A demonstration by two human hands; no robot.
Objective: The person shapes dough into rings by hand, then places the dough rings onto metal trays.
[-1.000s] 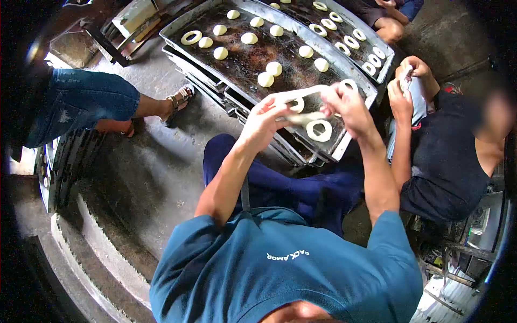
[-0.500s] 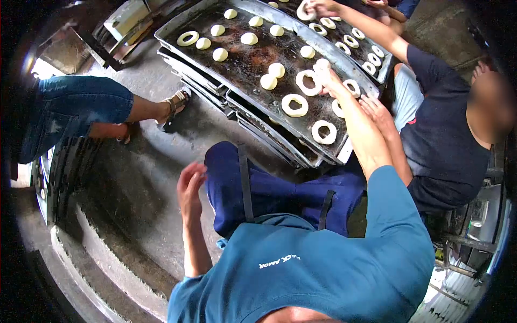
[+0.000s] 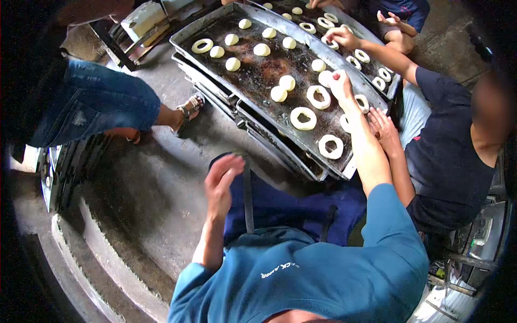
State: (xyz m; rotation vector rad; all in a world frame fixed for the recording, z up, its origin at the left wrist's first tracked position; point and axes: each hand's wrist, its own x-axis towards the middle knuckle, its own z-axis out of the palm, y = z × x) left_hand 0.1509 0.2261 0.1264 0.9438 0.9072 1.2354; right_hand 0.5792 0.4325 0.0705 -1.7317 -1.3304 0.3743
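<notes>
A dough ball (image 3: 326,78) on the dark tray (image 3: 253,64) is touched by the right hand (image 3: 342,86), fingers narrowed on it — just beside a dough ring (image 3: 318,97). The left hand (image 3: 222,182) is held over the lap — fingers loosely spread, empty.

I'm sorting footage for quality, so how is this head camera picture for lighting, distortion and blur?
Head view: strong fisheye bend with dark vignetted corners; even daylight, soft glare on the tray rim; right hand by a dough ball and left hand are slightly motion-soft; dough rings stay sharp; one co-worker's face is blurred out.
</notes>
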